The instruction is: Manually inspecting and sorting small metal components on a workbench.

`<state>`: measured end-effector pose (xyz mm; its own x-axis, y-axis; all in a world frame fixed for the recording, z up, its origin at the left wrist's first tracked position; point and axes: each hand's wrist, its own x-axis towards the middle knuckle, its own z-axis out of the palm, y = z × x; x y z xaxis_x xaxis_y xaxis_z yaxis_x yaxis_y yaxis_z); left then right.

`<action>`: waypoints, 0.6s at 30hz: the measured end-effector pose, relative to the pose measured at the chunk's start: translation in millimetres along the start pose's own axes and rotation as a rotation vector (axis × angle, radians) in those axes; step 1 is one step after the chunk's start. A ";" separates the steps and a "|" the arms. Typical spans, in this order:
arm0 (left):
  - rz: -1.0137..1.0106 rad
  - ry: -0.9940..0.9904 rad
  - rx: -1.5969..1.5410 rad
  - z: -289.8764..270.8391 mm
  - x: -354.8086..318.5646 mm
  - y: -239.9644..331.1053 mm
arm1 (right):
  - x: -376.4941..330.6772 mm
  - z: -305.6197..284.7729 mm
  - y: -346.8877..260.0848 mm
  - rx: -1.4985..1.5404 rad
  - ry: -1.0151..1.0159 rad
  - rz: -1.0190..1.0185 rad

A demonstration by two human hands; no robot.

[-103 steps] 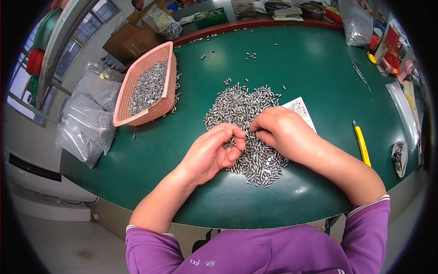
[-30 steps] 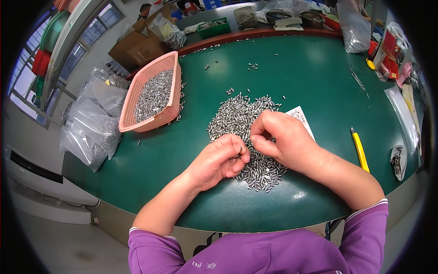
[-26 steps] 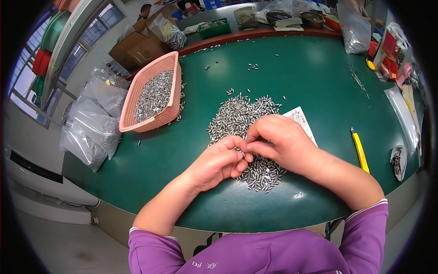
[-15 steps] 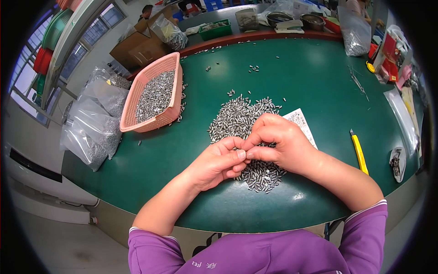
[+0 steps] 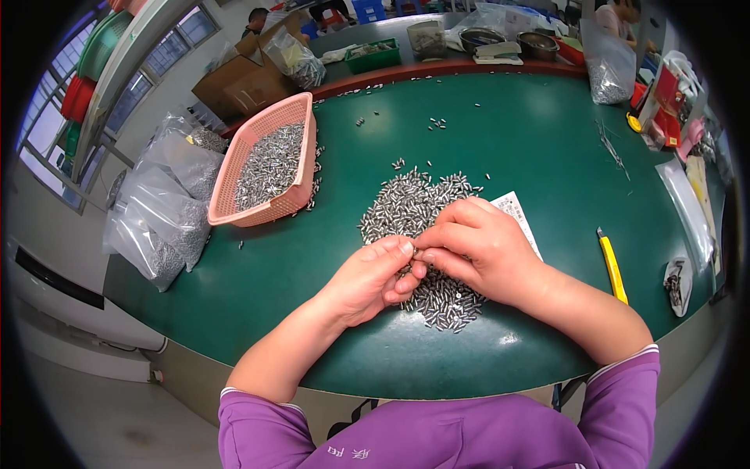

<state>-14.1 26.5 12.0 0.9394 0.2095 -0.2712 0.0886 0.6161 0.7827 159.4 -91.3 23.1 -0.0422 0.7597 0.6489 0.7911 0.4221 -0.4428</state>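
Note:
A heap of small, shiny metal cylinders (image 5: 402, 205) lies on the green table, and both my hands are over it. My left hand (image 5: 366, 275) is closed, thumb and fingers pinched around a small metal cylinder (image 5: 415, 251) that barely shows. Touching the same spot from the right, the thumb and forefinger of my right hand (image 5: 488, 246) are closed in a pinch. Whatever sits between those right fingertips is mostly hidden. Part of the heap (image 5: 444, 303) shows below my hands. Beside my right hand lies a printed white paper slip (image 5: 517, 219), partly covered.
A pink plastic basket (image 5: 269, 213) full of similar cylinders stands at left, beside clear bags (image 5: 160, 227) of them. On the right lie a yellow utility knife (image 5: 613, 270), a small white pouch (image 5: 678, 285) and thin wires (image 5: 612, 148). A cardboard box (image 5: 248, 87) stands at far left.
My fingertips have drawn slightly apart, and the right hand has shifted a little to the right. The left thumb has tilted upward. The whole view has moved slightly.

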 end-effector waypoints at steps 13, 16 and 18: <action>-0.006 0.009 -0.064 1.0 0.7 -0.1 | 0.0 -0.8 -5.7 -0.091 -0.016 -0.056; -0.007 0.022 -0.052 3.2 -0.1 0.0 | 0.8 -1.5 -7.7 -0.094 -0.023 -0.048; 0.000 0.018 -0.054 3.5 -0.6 -0.2 | 1.2 -2.1 -8.6 -0.103 -0.020 -0.043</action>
<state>-13.5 23.6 13.9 0.9334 0.2229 -0.2811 0.0697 0.6561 0.7514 153.8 -95.1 28.9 -0.0888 0.7523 0.6528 0.8466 0.4023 -0.3485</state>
